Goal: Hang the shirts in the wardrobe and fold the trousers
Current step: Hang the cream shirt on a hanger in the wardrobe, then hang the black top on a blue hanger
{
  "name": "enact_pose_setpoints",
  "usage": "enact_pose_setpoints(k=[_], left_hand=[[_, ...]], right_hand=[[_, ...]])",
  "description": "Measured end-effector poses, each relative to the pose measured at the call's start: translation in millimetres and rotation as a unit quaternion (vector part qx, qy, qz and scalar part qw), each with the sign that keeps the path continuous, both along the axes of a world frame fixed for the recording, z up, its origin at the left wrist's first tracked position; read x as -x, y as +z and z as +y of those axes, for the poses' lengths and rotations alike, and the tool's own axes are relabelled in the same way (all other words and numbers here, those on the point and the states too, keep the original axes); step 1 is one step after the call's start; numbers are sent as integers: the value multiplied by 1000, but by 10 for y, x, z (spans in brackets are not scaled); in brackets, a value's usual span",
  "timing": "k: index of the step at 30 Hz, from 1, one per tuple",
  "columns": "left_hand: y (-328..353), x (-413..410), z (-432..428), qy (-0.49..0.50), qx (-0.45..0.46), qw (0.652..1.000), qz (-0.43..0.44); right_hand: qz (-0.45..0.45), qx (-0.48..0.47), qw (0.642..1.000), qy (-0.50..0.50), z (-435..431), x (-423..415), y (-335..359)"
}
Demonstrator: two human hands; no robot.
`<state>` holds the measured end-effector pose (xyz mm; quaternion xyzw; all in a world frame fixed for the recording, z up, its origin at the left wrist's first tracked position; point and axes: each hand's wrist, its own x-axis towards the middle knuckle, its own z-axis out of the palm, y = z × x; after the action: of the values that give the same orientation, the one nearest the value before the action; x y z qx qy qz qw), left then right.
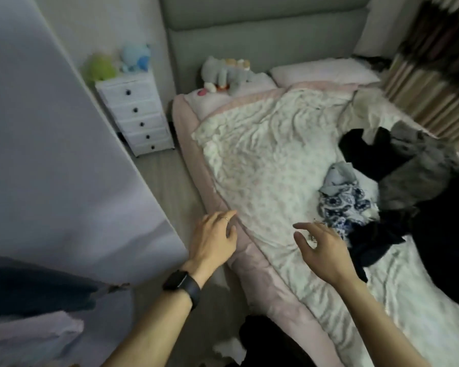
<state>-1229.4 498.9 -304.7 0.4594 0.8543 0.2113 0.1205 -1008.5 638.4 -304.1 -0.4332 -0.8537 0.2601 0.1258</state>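
A heap of clothes lies on the right side of the bed: a blue-and-white patterned garment (342, 205) with a grey piece on top, dark garments (368, 152) behind it and a dark navy one (374, 242) in front. My right hand (321, 250) hovers over the white quilt (263, 168) just left of the patterned garment, fingers spread and loosely bent, holding nothing. My left hand (215, 237), with a ring and a black watch on the wrist, hangs above the bed's pink edge (252, 263), fingers relaxed and empty. The pale wardrobe door (51, 154) stands at the left.
A white drawer unit (138, 115) with plush toys on top stands beside the grey headboard (263, 35). Soft toys and a pillow (321, 71) lie at the bed's head. Curtains (429, 75) hang at the right. A narrow strip of floor (170, 186) runs between wardrobe and bed.
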Motion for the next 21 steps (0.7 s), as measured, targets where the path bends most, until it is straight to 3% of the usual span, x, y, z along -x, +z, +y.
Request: enact_pose_setpoints(k=[6, 14, 21], left_hand=[[5, -520, 1134, -110, 31, 993, -1], [-422, -897, 2444, -170, 92, 981, 11], [-1233, -1017, 3422, -226, 164, 960, 15]], right_hand=[[-10, 20, 991, -129, 591, -788, -229], [-80, 106, 980, -151, 1451, -1307, -569], [-139, 155, 951, -228, 2249, -1649, -1085]])
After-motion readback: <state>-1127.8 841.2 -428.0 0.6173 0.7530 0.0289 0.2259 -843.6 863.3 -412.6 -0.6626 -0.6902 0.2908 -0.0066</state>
